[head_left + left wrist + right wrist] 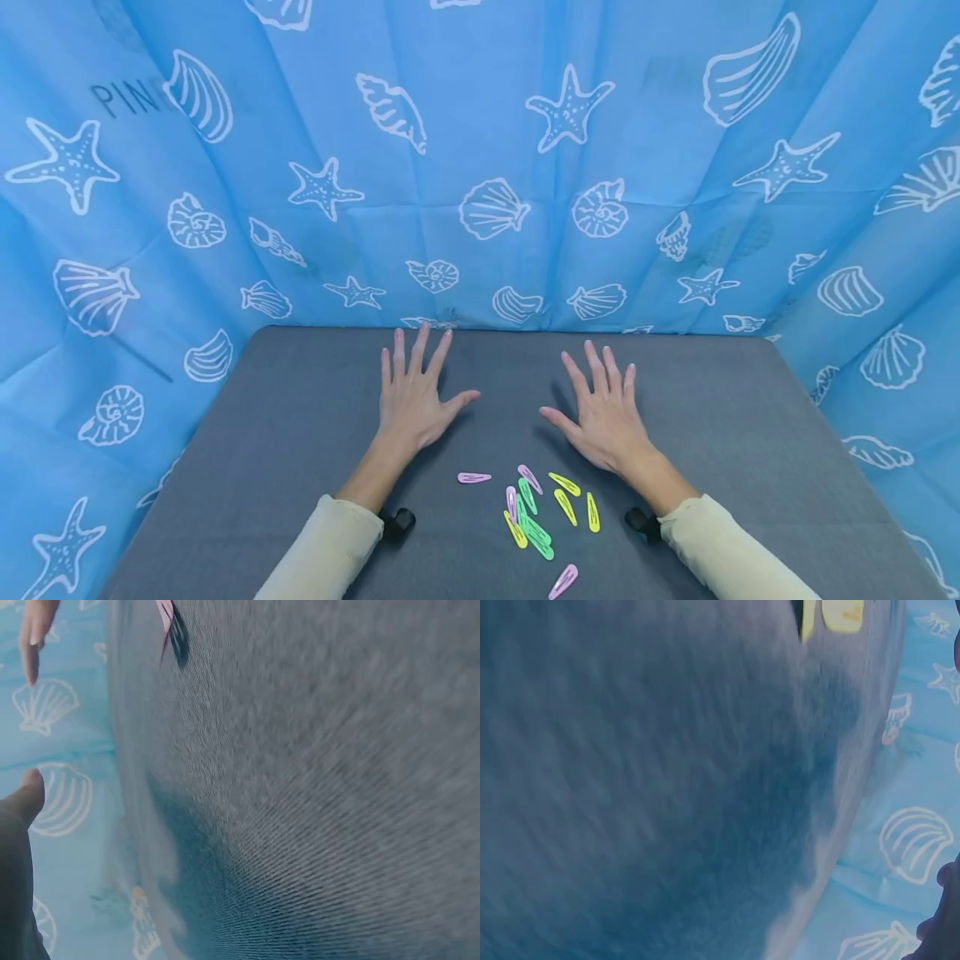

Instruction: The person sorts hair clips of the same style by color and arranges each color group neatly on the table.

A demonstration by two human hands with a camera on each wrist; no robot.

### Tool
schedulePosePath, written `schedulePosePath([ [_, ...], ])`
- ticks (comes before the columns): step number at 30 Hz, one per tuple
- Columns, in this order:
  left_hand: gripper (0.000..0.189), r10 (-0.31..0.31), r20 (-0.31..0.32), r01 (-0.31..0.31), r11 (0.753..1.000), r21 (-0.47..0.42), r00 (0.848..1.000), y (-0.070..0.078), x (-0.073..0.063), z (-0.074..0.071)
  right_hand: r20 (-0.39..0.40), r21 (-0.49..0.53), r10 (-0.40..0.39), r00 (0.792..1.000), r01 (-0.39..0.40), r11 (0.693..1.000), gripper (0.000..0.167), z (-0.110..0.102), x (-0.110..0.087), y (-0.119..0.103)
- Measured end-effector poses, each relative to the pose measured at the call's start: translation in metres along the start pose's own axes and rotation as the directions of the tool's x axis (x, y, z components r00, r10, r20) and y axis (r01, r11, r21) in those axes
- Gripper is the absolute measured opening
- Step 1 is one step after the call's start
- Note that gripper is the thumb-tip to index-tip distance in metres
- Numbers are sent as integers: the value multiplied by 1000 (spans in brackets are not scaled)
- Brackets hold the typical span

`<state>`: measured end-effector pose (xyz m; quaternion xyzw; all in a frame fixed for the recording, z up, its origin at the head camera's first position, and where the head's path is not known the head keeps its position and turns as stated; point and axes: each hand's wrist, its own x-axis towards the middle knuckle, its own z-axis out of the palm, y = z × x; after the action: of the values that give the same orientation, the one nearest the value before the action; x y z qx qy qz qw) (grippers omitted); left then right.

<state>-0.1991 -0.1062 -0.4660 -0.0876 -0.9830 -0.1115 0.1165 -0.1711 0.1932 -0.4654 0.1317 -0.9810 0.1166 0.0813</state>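
Observation:
My left hand point(414, 404) is spread over the far left half of the table, fingers straight and pointing away, holding nothing. On the other side my right hand point(607, 418) is spread the same way, also holding nothing. Between the forearms, nearer to me, lie several snap hair clips. Yellow hair clips point(593, 512) are nearest the right hand, and one pink hair clip point(474, 478) lies apart toward the left hand. Green hair clips point(538, 533) overlap in the middle. The left wrist view catches a pink clip point(166, 616); the right wrist view, a yellow clip point(843, 615).
A grey cloth-covered table point(300, 467) spans the space under both arms. Blue curtain point(450, 150) with white shells and starfish hangs behind it and along both sides. One pink hair clip point(563, 582) lies close to the bottom of the head view. Each wrist wears a black band.

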Motion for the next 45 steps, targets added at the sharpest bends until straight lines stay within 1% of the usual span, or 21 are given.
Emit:
schedulePosePath([
  [3,103,3,20,-2,1000,-14,1000,2,-5,-5,13,19,-5,1000,5,1000,93,0,-6,-4],
  [9,103,8,22,-6,999,-48,1000,6,-17,-13,30,66,-20,999,18,998,94,-3,-16,-16],
  [15,104,9,51,-4,996,-86,999,8,-32,-20,51,140,-56,997,48,989,94,-3,-24,-25],
  [19,103,8,71,0,994,-108,997,9,-41,-22,81,194,-59,995,43,980,93,-2,-29,-30],
  [22,103,-14,100,29,988,-152,995,9,-47,-22,102,240,-66,993,39,970,90,-1,-31,-33],
  [24,103,-38,124,63,976,-207,992,10,-52,-23,125,281,-74,989,36,959,84,-1,-32,-33],
  [26,103,-67,146,104,959,-264,987,12,-55,-23,148,323,-84,985,32,946,78,0,-32,-33],
  [28,103,-95,165,142,941,-308,982,14,-59,-23,175,376,-96,980,24,926,70,1,-31,-33],
  [30,102,-114,184,170,928,-332,976,15,-61,-23,197,426,-117,973,22,905,61,4,-31,-32],
  [33,99,-129,210,199,914,-353,969,16,-63,-22,231,506,-154,961,16,863,50,8,-30,-32],
  [36,93,-123,244,212,899,-384,962,16,-66,-21,260,566,-195,946,15,825,38,10,-29,-32],
  [39,82,-97,286,213,887,-410,953,14,-69,-20,292,600,-227,929,6,800,29,12,-27,-31],
  [41,72,-80,334,226,876,-426,939,13,-70,-19,314,612,-241,918,-2,791,26,11,-26,-30],
  [44,56,-47,400,233,871,-432,915,12,-72,-18,346,620,-255,903,-16,784,25,11,-24,-28],
  [45,51,-34,415,230,871,-434,909,11,-72,-18,351,620,-260,900,-15,784,24,11,-23,-27],
])
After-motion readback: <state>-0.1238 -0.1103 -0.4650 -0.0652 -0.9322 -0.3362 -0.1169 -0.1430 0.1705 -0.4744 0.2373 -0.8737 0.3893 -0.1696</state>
